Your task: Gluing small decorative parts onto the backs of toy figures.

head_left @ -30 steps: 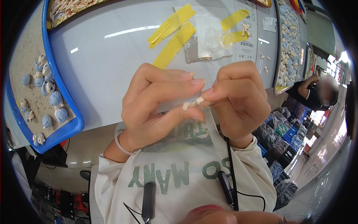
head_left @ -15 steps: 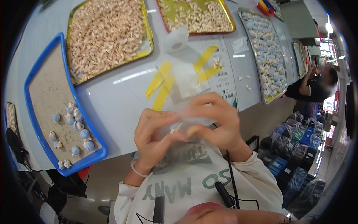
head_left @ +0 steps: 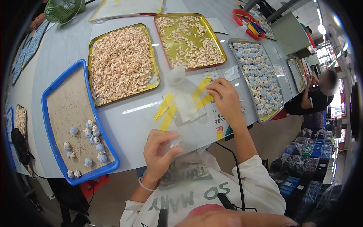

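You are pinching a small cream piece (head_left: 175,144) between the thumb and fingers of your left hand (head_left: 159,150), the gap narrow around it, in front of your shirt (head_left: 189,189) near the table edge. Your right hand (head_left: 229,102) is hovering or resting over the right-hand yellow tape (head_left: 201,89), fingers bent and tips close together; you are hiding the space under them, so I cannot tell whether they are gripping anything. Your right hand and forearm are also blocking part of the printed sheet (head_left: 219,118).

Between your hands, a pale sheet (head_left: 186,108) is lying on the table (head_left: 130,125), with more yellow tape (head_left: 168,115) running along its left side. A crumpled tissue (head_left: 231,73) is lying just beyond your right hand, and a silver tray (head_left: 261,120) of blue-and-cream pieces is standing to its right. A gold tray (head_left: 180,23), thinly filled with cream pieces, is sitting beyond the pale sheet; a fuller yellow-edged tray (head_left: 156,72) is sitting to its left. The blue tray (head_left: 49,113) is standing at the far left, blue-and-cream balls (head_left: 101,147) gathering at its near end. A black cable (head_left: 237,166) is hanging near your right forearm. A red basket (head_left: 261,36) is standing beyond the silver tray, and a person in a black top (head_left: 319,99) is working farther right.
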